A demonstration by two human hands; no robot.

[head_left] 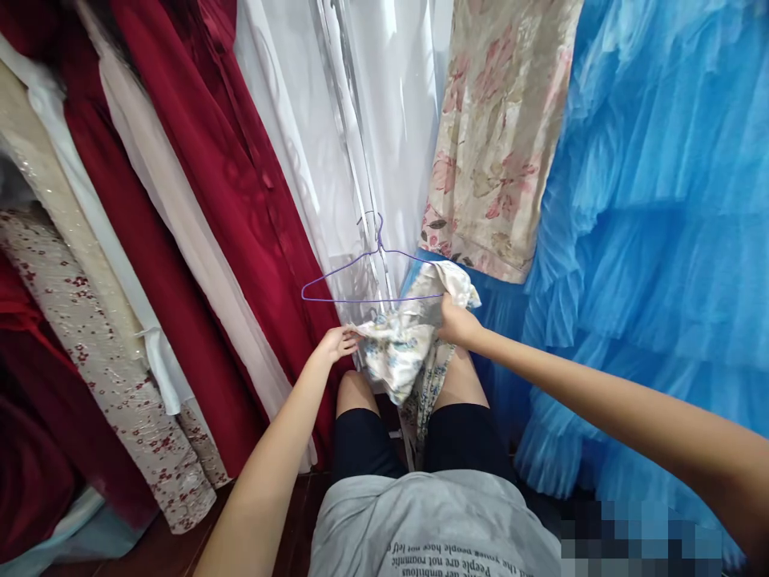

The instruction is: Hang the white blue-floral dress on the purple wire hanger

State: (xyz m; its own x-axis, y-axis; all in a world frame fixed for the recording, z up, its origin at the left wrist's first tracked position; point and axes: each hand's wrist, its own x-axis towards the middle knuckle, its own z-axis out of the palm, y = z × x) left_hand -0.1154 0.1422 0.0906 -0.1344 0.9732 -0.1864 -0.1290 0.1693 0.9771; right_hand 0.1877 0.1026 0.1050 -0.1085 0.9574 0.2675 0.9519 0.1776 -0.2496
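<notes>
A small white garment with blue flower print (404, 346) hangs crumpled between my knees, stretched between both hands. My left hand (337, 343) pinches its left edge, fingers closed on the cloth. My right hand (455, 322) is closed on the garment's upper right part, where the right end of a purple wire hanger (360, 274) goes into the fabric. The hanger floats just above the garment, its hook pointing up in front of a white sheer dress (354, 144).
Long hanging dresses surround me: dark red gowns (240, 200), cream and flower-sequined ones (108, 377) on the left, a beige floral dress (498, 136) ahead, a big blue ruffled tulle gown (654, 240) on the right. Dark wooden floor (162, 553) shows at lower left.
</notes>
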